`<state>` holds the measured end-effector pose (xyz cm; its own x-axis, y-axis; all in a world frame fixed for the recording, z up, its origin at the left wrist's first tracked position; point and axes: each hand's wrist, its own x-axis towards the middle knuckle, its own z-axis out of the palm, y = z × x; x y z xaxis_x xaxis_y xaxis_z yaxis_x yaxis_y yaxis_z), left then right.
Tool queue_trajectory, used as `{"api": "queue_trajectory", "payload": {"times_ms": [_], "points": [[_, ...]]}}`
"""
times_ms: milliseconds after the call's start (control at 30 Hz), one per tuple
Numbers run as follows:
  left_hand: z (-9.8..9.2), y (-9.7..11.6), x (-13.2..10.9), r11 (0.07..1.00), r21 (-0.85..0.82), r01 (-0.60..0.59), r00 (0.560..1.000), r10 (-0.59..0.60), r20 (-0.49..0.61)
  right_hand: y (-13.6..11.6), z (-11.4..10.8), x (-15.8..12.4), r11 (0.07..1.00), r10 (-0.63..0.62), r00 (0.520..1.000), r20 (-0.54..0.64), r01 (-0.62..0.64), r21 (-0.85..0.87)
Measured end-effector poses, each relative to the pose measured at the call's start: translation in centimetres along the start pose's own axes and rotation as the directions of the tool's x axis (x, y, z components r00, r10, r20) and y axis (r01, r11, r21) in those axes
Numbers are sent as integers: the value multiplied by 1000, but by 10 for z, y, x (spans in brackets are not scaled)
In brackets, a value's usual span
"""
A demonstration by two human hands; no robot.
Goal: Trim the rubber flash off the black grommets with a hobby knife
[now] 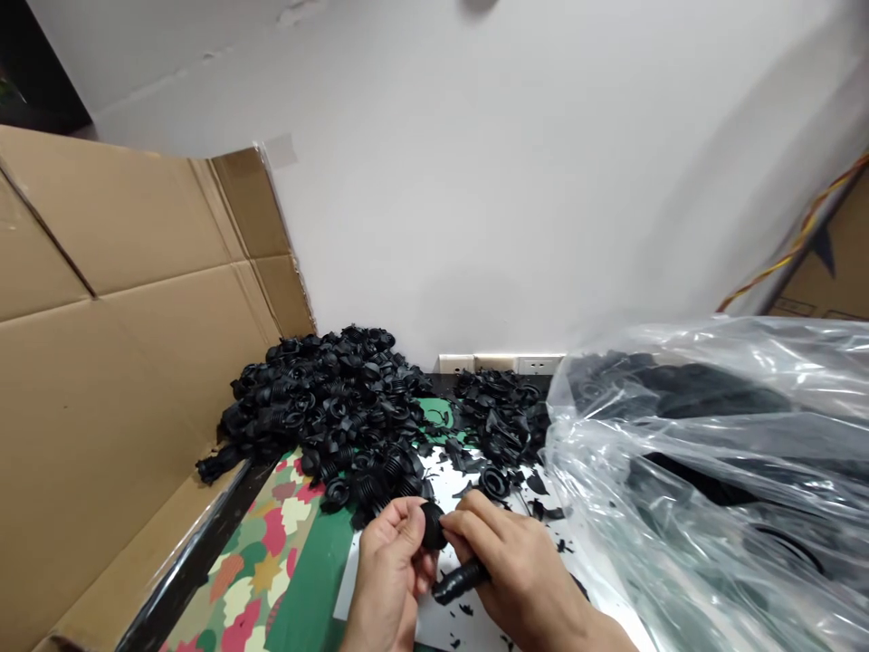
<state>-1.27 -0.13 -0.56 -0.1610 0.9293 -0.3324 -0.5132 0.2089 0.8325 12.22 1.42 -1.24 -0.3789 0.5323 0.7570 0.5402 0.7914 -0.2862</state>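
Note:
My left hand [386, 566] pinches a small round black rubber part [433, 525] between thumb and fingers, low in the middle of the view. My right hand [516, 566] meets it from the right, fingertips on the same part, and is wrapped round a black tool handle [462, 581] that sticks out below the fingers. Just beyond the hands lies a big heap of black ribbed rubber bellows [332, 398] and a smaller heap [502, 412] of black rubber pieces.
An open cardboard box [101, 362] stands at the left. A clear plastic bag [712, 471] with black parts fills the right. The table has a green and leaf-patterned cover [272, 552] and a white sheet [462, 484] strewn with black scraps. Wall sockets [499, 364] sit behind.

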Motion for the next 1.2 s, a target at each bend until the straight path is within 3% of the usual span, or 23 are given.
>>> {"api": "queue_trajectory", "payload": {"times_ms": [167,333,500,700,800,1000,1100,1200], "points": [[-2,0,0,995,83,-56,998,54,35,-4,4,0,993,-8,1000,23,11,-117],[-2,4,-5,983,162,-84,996,77,49,3,5,-3,970,120,989,-86,-135,-201],[0,8,-4,996,85,-41,998,44,-35,5,-6,-2,976,216,975,-50,-217,-28],[-2,9,1,997,-79,12,1000,-12,9,-1,0,-3,960,209,977,34,-211,185],[-2,10,0,989,-144,19,998,-12,55,-1,0,-3,902,321,942,100,-336,272],[-4,13,-5,983,-176,54,973,-12,232,-2,-8,8,699,581,796,171,-595,396],[-4,12,-5,980,-194,41,972,6,237,-2,-10,11,598,622,742,251,-657,459],[-5,11,-5,979,-188,78,961,-24,275,-3,-10,11,547,618,730,293,-666,507]]}}
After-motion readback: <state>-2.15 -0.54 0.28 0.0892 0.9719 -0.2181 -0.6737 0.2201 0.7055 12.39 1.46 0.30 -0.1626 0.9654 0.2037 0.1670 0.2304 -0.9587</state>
